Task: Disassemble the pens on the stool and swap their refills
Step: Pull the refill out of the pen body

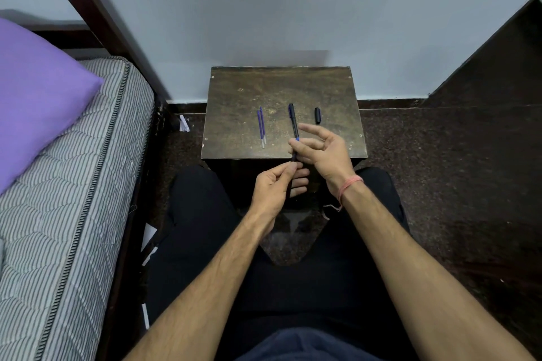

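Observation:
A dark wooden stool (234, 97) stands against the wall. Two blue refills (261, 128) lie side by side on its left half. A black pen (293, 121) lies near the middle, its near end by my right hand. A black cap (318, 115) rests to its right. My right hand (325, 152) pinches a dark pen part at the stool's front edge, index finger raised. My left hand (274, 187) grips the lower end of that same dark part, just below the edge. Whether this part joins the lying pen is unclear.
A striped mattress (73, 199) with a purple pillow (35, 91) lies to the left, beside a dark bed post. Scraps of white paper (184, 123) sit on the dark floor. A dark wall panel rises at right. My legs in dark trousers flank the stool.

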Action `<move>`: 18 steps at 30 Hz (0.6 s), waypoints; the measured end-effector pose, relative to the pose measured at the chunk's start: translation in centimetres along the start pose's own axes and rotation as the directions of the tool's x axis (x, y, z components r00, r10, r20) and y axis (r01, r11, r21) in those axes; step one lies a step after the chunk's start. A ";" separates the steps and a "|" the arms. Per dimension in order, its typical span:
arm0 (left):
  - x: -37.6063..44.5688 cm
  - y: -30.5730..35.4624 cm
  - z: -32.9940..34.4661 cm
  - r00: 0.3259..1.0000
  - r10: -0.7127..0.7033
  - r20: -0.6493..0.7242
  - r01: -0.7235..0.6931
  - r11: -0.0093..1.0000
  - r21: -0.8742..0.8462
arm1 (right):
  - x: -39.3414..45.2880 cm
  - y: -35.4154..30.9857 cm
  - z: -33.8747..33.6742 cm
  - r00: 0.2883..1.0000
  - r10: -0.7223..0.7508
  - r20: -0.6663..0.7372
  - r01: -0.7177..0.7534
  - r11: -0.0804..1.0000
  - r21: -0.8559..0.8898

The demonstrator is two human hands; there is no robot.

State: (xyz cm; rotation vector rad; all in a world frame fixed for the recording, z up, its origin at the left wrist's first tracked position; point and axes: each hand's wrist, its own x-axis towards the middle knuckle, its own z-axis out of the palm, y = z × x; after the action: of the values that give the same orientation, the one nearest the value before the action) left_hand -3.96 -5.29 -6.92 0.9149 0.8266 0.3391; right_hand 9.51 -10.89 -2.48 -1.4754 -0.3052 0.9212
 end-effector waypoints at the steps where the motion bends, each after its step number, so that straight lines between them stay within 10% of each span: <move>1: 0.0 0.0 0.1 1.000 -0.004 0.008 0.004 1.000 -0.003 | 0.0 0.0 -0.1 0.999 0.011 0.044 -0.013 0.998 0.053; 9: -0.4 0.4 0.4 0.999 0.016 0.031 -0.017 0.999 0.030 | 0.2 -0.3 -0.2 1.000 -0.016 -0.014 0.013 0.984 -0.180; 18: -0.5 0.9 0.3 0.999 0.000 0.036 -0.002 0.997 0.077 | 0.4 -0.7 -0.8 0.995 -0.039 0.092 0.041 0.999 -0.021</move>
State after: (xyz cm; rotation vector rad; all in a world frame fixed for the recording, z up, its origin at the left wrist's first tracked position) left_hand -3.97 -5.23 -5.86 0.9905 0.8106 0.2926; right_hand 10.57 -11.05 -2.04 -1.4452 -0.4125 0.9577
